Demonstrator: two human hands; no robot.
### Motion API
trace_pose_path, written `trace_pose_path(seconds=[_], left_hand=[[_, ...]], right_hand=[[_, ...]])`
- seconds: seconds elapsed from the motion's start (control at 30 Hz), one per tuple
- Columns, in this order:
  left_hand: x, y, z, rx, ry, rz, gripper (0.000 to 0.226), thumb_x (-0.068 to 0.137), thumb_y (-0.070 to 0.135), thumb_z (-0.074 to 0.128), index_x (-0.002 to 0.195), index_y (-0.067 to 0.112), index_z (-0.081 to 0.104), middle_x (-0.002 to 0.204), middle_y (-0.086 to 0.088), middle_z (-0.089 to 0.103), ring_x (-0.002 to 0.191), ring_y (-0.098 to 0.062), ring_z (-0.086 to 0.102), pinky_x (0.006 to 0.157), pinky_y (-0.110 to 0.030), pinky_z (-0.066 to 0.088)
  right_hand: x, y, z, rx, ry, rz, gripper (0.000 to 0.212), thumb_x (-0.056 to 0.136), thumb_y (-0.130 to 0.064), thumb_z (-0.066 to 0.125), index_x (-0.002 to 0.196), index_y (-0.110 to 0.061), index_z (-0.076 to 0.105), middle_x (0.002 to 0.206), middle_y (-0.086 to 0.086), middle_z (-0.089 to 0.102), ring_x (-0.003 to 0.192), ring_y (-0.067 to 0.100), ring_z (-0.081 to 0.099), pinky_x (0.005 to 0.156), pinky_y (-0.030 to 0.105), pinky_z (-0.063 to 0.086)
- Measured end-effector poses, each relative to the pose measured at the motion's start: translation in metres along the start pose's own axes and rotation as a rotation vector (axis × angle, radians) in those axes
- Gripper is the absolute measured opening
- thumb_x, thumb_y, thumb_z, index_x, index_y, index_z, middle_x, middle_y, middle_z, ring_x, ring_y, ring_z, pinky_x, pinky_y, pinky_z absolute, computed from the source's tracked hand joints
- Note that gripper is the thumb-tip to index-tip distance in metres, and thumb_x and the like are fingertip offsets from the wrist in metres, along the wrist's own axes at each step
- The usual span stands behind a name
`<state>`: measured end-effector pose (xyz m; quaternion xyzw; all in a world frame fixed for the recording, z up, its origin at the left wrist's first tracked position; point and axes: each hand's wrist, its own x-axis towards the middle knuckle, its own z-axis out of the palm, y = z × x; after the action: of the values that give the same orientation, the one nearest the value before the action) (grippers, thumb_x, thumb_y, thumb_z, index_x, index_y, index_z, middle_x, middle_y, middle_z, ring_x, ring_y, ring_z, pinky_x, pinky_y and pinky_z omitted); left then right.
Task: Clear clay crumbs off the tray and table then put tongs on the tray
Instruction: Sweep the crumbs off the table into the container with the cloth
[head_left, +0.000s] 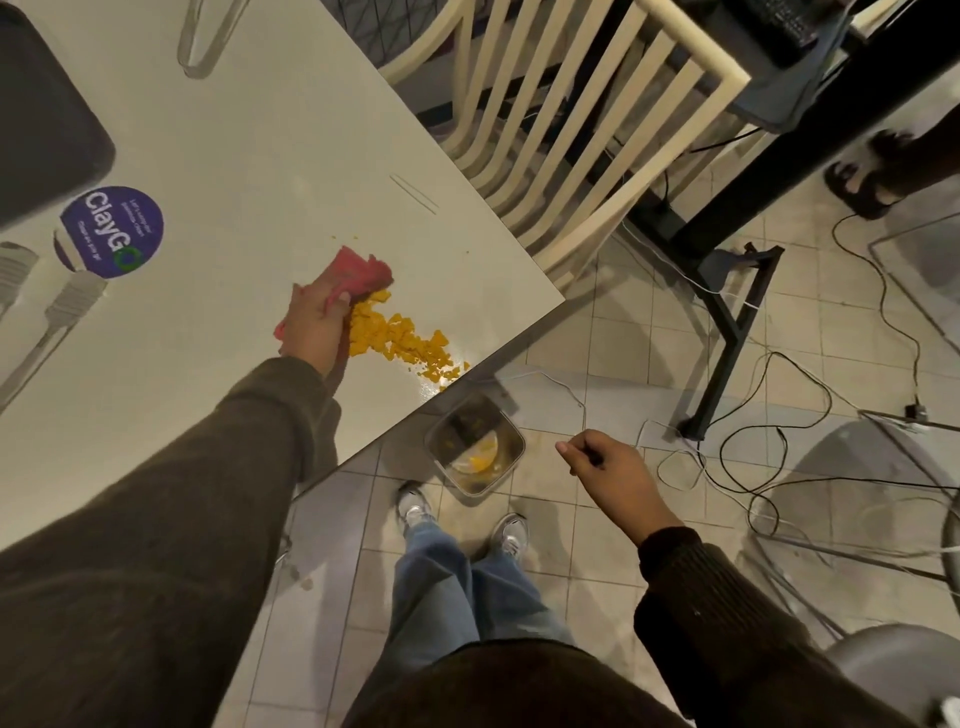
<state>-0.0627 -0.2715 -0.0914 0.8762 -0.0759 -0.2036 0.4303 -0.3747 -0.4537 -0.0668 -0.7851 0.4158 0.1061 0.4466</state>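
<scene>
At the far left one dark tray (47, 119) lies on the white table (234, 156), cut off by the picture's edge. Just below it lies one pair of pale tongs (62, 312) with two ridged tips, on the table beside the tray and not on it. Between them stands one round tub (111, 231) with a purple lid. The lid carries the word "ClayGo" in white letters, and the smaller lines next to it are too small to read. One pale U-shaped utensil (208, 36) lies at the far side of the table. Further right the left hand (314, 327) grips one crumpled pink cloth (363, 270) with curled fingers and holds it down on the table. The cloth touches the orange-yellow clay crumbs (400, 340), which lie in one loose band reaching the table's edge. A few single crumbs lie apart beyond the cloth. On the tiled floor just below that edge stands one clear square container (475, 449) with some yellow clay at its bottom, near two light sneakers. To its right the right hand (608, 467) hangs over the floor, its fingers loosely curled with nothing visible in them. One cream slatted chair (571, 130) stands behind the table.
</scene>
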Motion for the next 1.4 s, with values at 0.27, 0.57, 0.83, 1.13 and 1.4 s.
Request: trace_pose_path(seconds=[0.27,0.57,0.83,1.13,1.4], left_hand=[[-0.026,-0.006,0.031,-0.050,-0.061,0.101,0.040,0.095,0.026,0.039,0.117,0.049,0.062,0.143,0.007,0.052,0.142,-0.014,0.034,0.123,-0.030,-0.003],[-0.062,0.009,0.056,0.033,-0.207,0.233,0.037,0.096,0.020,0.039,0.119,0.033,0.065,0.138,0.000,0.059,0.129,-0.023,0.047,0.114,-0.019,0.012],[-0.111,0.011,0.068,-0.170,-0.312,0.049,0.028,0.101,0.024,0.041,0.112,0.045,0.057,0.143,-0.003,0.053,0.147,-0.031,0.026,0.122,-0.051,0.017],[-0.105,0.044,0.046,-0.599,-0.094,-0.008,0.025,0.101,0.007,0.038,0.099,0.016,0.062,0.086,-0.001,0.058,0.077,-0.012,0.056,0.072,-0.025,0.049],[-0.054,-0.003,-0.045,-0.561,0.326,-0.123,0.026,0.096,0.024,0.040,0.102,0.026,0.065,0.084,0.001,0.057,0.073,-0.019,0.050,0.072,-0.043,0.045]], right_hand=[[-0.004,0.004,0.010,0.017,-0.003,-0.004,0.026,0.088,-0.044,0.058,0.071,-0.024,0.059,0.071,0.001,0.065,0.073,0.021,0.060,0.071,0.036,0.050],[-0.009,0.004,0.012,0.013,-0.002,0.002,0.028,0.087,-0.046,0.058,0.071,-0.023,0.059,0.071,0.003,0.066,0.073,0.022,0.061,0.072,0.036,0.050],[-0.011,0.009,0.011,-0.009,0.006,0.008,0.027,0.085,-0.047,0.060,0.075,-0.022,0.062,0.072,-0.004,0.064,0.072,0.017,0.059,0.070,0.034,0.049],[-0.003,0.007,0.011,-0.058,0.004,0.003,0.024,0.088,-0.046,0.056,0.078,-0.025,0.062,0.076,-0.003,0.067,0.077,0.015,0.062,0.074,0.034,0.050],[0.028,-0.042,0.027,-0.081,-0.043,-0.079,0.024,0.091,-0.040,0.055,0.076,-0.022,0.060,0.074,-0.001,0.066,0.076,0.016,0.060,0.069,0.032,0.046]])
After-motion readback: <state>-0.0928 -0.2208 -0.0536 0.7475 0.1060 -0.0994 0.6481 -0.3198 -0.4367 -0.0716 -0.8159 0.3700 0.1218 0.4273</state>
